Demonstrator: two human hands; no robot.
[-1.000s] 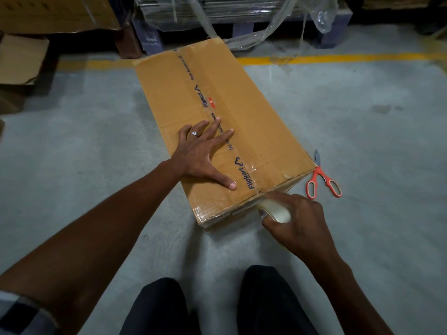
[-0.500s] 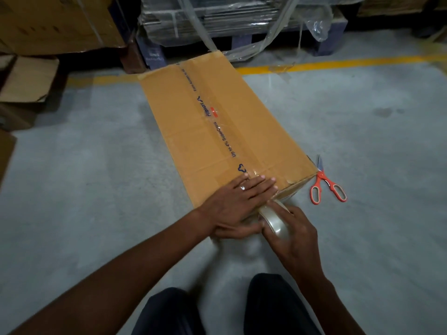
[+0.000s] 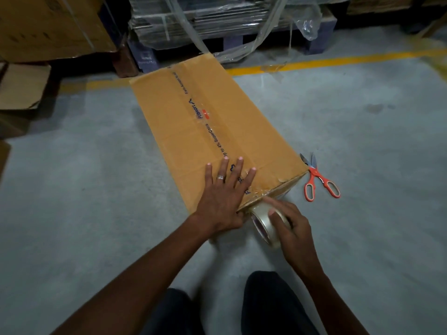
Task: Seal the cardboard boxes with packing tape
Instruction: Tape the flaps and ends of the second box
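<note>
A long brown cardboard box (image 3: 242, 122) lies on the grey floor, with a printed clear tape strip running down its top seam. My left hand (image 3: 223, 193) presses flat on the box's near end, fingers spread over the tape. My right hand (image 3: 290, 228) grips a roll of clear packing tape (image 3: 262, 223) just below the box's near edge, index finger stretched to the corner where tape wraps over. The near face of the box is mostly hidden behind my hands.
Orange-handled scissors (image 3: 319, 181) lie on the floor right of the box's near corner. A wrapped pallet (image 3: 229, 22) stands behind the box, past a yellow floor line (image 3: 338, 60). More cardboard boxes (image 3: 43, 27) sit at the far left. My knees (image 3: 266, 303) are at the bottom.
My left hand slid down the box top to its near edge, then moved slightly back up with fingers spread. My right hand drew the tape roll a little down and away from the box's edge.
</note>
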